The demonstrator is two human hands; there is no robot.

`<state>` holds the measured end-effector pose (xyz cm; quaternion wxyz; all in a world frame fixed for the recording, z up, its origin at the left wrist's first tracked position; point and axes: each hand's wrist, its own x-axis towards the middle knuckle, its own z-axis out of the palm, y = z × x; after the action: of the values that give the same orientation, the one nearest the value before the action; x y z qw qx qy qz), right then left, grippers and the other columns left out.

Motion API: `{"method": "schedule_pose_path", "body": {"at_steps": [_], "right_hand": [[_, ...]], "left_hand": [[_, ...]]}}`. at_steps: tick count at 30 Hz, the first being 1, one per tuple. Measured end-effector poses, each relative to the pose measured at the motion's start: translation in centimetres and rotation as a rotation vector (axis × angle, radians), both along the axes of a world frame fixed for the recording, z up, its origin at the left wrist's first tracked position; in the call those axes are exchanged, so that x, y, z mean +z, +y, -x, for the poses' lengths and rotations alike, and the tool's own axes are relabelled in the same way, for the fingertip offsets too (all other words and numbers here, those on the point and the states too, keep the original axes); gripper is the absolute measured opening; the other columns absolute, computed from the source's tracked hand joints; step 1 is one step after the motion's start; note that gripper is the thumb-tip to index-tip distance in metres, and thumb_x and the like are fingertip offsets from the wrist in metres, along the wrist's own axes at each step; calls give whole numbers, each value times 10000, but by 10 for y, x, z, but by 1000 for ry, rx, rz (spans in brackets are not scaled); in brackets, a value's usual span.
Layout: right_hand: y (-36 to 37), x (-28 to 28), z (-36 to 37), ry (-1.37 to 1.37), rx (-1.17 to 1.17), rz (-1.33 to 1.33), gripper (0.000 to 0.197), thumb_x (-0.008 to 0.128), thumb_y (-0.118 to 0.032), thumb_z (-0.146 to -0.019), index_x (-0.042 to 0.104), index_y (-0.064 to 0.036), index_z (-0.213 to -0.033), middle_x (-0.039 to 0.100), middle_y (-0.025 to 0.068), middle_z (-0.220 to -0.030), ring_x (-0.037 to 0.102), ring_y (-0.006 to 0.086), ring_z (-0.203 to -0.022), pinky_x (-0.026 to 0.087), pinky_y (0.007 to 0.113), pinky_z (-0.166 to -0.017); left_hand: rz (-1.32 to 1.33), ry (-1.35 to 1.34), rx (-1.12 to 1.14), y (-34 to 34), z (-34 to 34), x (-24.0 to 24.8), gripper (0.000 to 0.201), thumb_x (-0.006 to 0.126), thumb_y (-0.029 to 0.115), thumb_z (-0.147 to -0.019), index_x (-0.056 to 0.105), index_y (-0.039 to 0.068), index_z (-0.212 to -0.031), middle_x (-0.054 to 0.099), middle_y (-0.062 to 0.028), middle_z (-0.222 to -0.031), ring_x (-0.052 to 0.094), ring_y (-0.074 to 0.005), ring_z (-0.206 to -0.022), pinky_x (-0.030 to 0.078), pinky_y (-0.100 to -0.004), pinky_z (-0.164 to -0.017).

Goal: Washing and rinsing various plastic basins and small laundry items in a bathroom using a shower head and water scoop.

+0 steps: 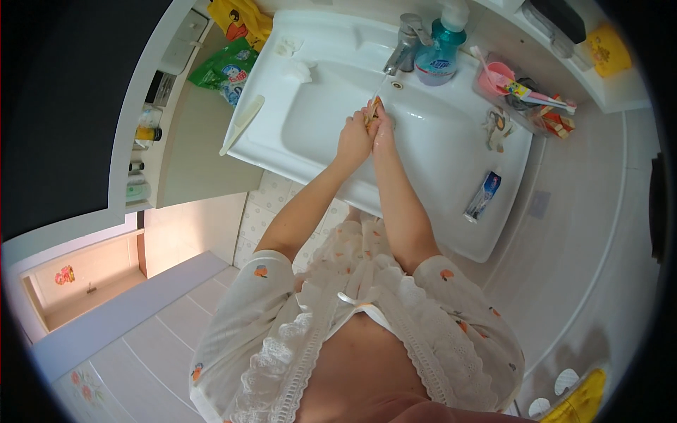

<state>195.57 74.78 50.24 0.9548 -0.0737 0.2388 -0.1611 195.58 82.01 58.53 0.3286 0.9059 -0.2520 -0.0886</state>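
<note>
Both my hands meet over the white sink (300, 106), under the metal faucet (405, 49), with a thin stream of water (381, 86) falling toward them. My left hand (355, 135) and my right hand (382, 128) are closed together around a small orange-brown and pale thing (374, 111), perhaps fabric. Most of it is hidden by the fingers, so its kind does not show. A crumpled, patterned piece of cloth (498, 130) lies on the sink's right ledge. Below it rests a blue and white toothpaste tube (483, 197).
Beside the faucet stands a teal pump bottle (438, 56). Pink cups (496, 76) with toothbrushes are at the right back corner. A pale flat strip (242, 125) lies along the sink's left edge, near a green packet (224, 69) and a yellow bag (243, 21). White tissue (300, 70) sits nearby.
</note>
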Motion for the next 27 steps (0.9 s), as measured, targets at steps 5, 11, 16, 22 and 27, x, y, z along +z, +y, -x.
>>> {"method": "schedule_pose_path", "body": {"at_steps": [5, 11, 16, 22, 27], "right_hand": [[10, 10, -21, 89, 0, -207, 339, 444, -378, -908, 470, -115, -696, 405, 10, -560, 412, 164, -514, 383, 270, -482], [5, 2, -14, 173, -49, -184, 355, 441, -325, -899, 356, -133, -614, 340, -1, -515, 362, 163, -496, 352, 275, -495], [-11, 34, 8, 354, 265, 1, 284, 441, -320, -853, 525, -69, -749, 576, 75, -801, 539, 228, -793, 410, 357, -734], [-75, 22, 23, 838, 126, 1363, 421, 489, -378, -833, 556, -14, -1035, 597, 97, -987, 547, 227, -891, 409, 331, -750], [-103, 147, 0, 567, -150, 1021, 441, 472, -400, -850, 589, 19, -921, 616, 119, -881, 582, 173, -717, 433, 285, -640]], "left_hand": [[117, 23, 10, 23, -9, 0, 372, 509, 331, -861, 573, -31, -914, 583, -234, -656, 579, -387, -632, 458, -435, -575], [-74, 157, -117, 28, -24, 10, 373, 470, 346, -864, 602, -3, -866, 584, -217, -656, 568, -399, -632, 461, -445, -598], [198, 153, -114, 28, -53, -3, 290, 582, 265, -842, 547, -16, -779, 571, -101, -610, 534, -176, -502, 428, -310, -472], [425, 897, 65, -32, -62, -10, 215, 594, 208, -836, 532, 11, -894, 580, -60, -696, 512, -94, -516, 419, -221, -426], [420, 955, -5, -48, -63, -6, 214, 550, 213, -864, 529, 12, -934, 568, -59, -698, 511, -101, -507, 429, -231, -424]]}}
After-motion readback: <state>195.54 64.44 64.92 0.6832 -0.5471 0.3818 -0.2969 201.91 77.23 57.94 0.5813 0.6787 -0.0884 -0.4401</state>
